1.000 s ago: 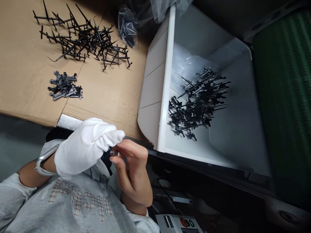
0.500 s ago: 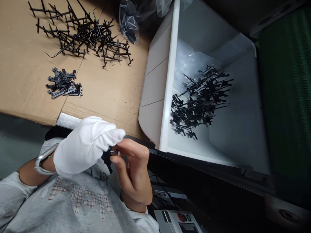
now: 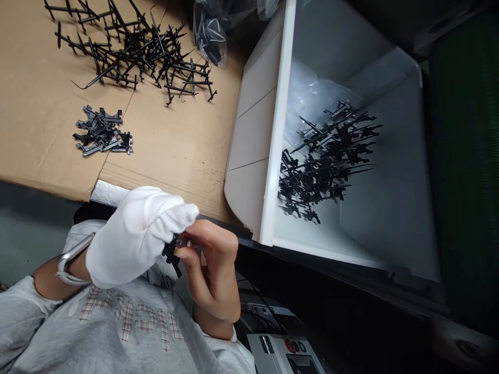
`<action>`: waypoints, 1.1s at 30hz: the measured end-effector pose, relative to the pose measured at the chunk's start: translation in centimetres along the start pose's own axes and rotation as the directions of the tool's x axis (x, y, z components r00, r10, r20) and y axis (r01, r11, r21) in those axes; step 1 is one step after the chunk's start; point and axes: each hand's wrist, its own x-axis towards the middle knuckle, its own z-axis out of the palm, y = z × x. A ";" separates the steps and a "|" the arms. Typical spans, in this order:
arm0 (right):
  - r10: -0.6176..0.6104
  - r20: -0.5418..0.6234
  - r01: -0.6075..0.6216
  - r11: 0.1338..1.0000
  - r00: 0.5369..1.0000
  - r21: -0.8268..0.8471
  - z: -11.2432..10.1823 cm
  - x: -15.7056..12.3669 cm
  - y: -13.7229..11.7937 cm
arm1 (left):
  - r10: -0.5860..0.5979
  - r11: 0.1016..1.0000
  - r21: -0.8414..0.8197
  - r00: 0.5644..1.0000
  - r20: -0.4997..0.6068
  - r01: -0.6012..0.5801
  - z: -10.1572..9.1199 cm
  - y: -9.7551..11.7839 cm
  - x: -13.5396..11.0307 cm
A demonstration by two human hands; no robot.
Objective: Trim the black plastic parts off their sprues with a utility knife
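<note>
My left hand (image 3: pixel 134 236), in a white glove, is closed around a black plastic part (image 3: pixel 170 251), most of which the glove hides. My bare right hand (image 3: pixel 216 270) meets it fingertip to fingertip, in front of my body. Between my right thumb and index finger is a small shiny piece (image 3: pixel 183 242), pressed against the black part; its kind is too small to make out. On the cardboard above the hands lies a small heap of short black plastic brackets (image 3: pixel 102 131).
Thin black plastic rods with crossbars (image 3: pixel 144 52) lie tangled on the cardboard sheet (image 3: pixel 171 140). A grey-white bin (image 3: pixel 268 208) on the right holds assembled black parts (image 3: pixel 331 156) and clear plastic film. A plastic bag (image 3: pixel 210 36) sits at the back. A control box (image 3: pixel 273 353) stands below.
My hands stay together in nearly the same place, with only a slight shift of the fingers. The bin appears a little farther right as the view moves slightly.
</note>
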 end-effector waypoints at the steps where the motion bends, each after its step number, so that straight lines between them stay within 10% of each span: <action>1: 0.004 0.002 -0.004 1.000 1.000 0.005 0.0 0.1 0.0 | -0.002 1.000 0.011 1.000 -0.012 0.002 0.0 0.0 -0.1; 33: -0.081 0.003 0.081 0.995 0.997 0.055 -0.2 0.0 0.4 | -0.075 0.979 -0.181 0.993 0.091 0.090 0.2 0.7 0.6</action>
